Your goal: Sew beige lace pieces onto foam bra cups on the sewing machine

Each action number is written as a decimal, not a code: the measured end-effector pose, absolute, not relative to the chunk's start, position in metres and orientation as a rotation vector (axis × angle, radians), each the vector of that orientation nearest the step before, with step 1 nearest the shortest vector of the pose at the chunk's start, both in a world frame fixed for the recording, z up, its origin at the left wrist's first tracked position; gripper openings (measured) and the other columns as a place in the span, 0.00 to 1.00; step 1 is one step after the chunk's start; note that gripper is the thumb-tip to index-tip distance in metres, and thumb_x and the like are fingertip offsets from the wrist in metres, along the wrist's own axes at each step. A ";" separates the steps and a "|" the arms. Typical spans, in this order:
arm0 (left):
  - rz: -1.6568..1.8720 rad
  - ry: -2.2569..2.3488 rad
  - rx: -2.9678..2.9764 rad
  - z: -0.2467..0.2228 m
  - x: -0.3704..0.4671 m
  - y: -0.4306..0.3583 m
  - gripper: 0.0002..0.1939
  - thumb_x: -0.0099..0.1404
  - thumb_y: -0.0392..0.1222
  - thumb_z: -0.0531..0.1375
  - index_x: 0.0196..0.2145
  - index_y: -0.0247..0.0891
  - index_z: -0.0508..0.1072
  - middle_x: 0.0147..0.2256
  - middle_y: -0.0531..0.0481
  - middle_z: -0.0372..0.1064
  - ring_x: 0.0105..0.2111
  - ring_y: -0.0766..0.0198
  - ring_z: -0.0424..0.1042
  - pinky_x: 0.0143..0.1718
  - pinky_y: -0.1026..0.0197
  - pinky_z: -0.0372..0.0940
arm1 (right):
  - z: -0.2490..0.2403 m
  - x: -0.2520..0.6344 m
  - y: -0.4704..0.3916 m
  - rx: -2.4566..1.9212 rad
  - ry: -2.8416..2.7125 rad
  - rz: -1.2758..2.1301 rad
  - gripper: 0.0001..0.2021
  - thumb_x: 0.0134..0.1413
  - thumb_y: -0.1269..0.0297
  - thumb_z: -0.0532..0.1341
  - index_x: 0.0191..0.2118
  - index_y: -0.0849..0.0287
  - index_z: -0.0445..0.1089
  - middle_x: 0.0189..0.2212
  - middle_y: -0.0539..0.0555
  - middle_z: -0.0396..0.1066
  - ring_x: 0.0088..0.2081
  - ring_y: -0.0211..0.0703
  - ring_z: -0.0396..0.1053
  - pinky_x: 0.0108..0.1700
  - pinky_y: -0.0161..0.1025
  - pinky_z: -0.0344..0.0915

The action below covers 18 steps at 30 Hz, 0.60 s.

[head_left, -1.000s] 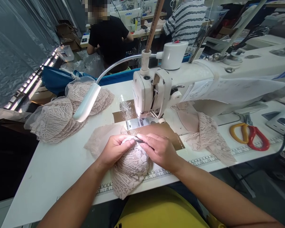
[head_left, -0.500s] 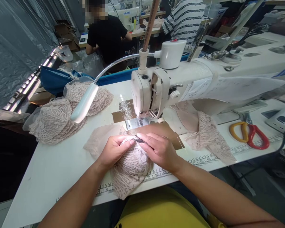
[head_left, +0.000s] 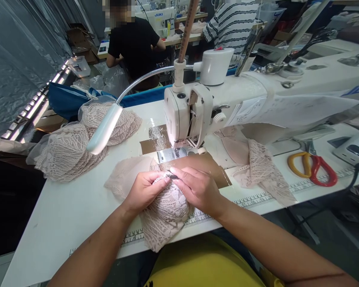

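My left hand (head_left: 146,189) pinches the upper edge of a beige lace cup piece (head_left: 169,209), which hangs toward the table's front edge. In my right hand (head_left: 199,189) is a small dark metal tool (head_left: 172,175), its tip at the pinched lace edge beside my left thumb. My fingers cover most of the tool, so I cannot tell its exact kind. Sheer beige fabric (head_left: 127,175) lies flat to the left of the lace. Just beyond both hands stands the sewing machine's needle head (head_left: 182,115), with its metal plate (head_left: 166,155) below.
Stacked lace cups (head_left: 64,149) lie at left under a lamp (head_left: 104,129). Right of the machine are another lace piece (head_left: 260,167) and scissors (head_left: 324,171) with yellow and red handles. A printed ruler (head_left: 253,201) runs along the front edge. Two people sit at the back.
The tool's tip has shifted slightly left along the lace edge, toward my left thumb, and more of its shiny part shows. Both hands keep their hold.
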<state>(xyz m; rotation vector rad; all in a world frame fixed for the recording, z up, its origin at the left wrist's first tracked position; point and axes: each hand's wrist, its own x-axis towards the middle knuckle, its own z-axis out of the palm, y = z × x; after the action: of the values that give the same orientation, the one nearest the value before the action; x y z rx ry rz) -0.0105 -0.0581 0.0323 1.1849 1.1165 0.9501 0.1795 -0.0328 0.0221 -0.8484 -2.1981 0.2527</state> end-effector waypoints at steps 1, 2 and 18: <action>0.948 1.110 1.175 0.032 -0.010 -0.058 0.12 0.63 0.44 0.63 0.41 0.36 0.80 0.34 0.49 0.77 0.35 0.64 0.72 0.38 0.67 0.66 | 0.022 0.180 -0.033 -0.838 -2.203 0.221 0.14 0.62 0.69 0.55 0.51 0.66 0.70 0.29 0.55 0.72 0.30 0.40 0.69 0.32 0.37 0.68; 0.945 1.107 1.163 0.033 -0.011 -0.058 0.12 0.63 0.44 0.63 0.41 0.36 0.80 0.33 0.49 0.77 0.35 0.64 0.72 0.38 0.66 0.66 | 0.022 0.180 -0.032 -0.823 -2.205 0.188 0.14 0.62 0.69 0.55 0.51 0.66 0.70 0.29 0.55 0.73 0.30 0.41 0.69 0.33 0.37 0.68; 0.869 1.087 1.032 0.034 -0.011 -0.059 0.14 0.60 0.48 0.65 0.29 0.32 0.76 0.24 0.52 0.69 0.25 0.69 0.64 0.28 0.67 0.60 | 0.025 0.183 -0.031 -0.698 -2.240 -0.080 0.13 0.58 0.73 0.55 0.47 0.63 0.72 0.29 0.52 0.74 0.26 0.38 0.63 0.27 0.36 0.60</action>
<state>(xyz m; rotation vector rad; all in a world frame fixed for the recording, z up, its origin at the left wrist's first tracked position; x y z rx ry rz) -0.0111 -0.0592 0.0343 1.0316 1.0871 0.8691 0.1835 -0.0312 0.0254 -0.6983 -2.2405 -0.0797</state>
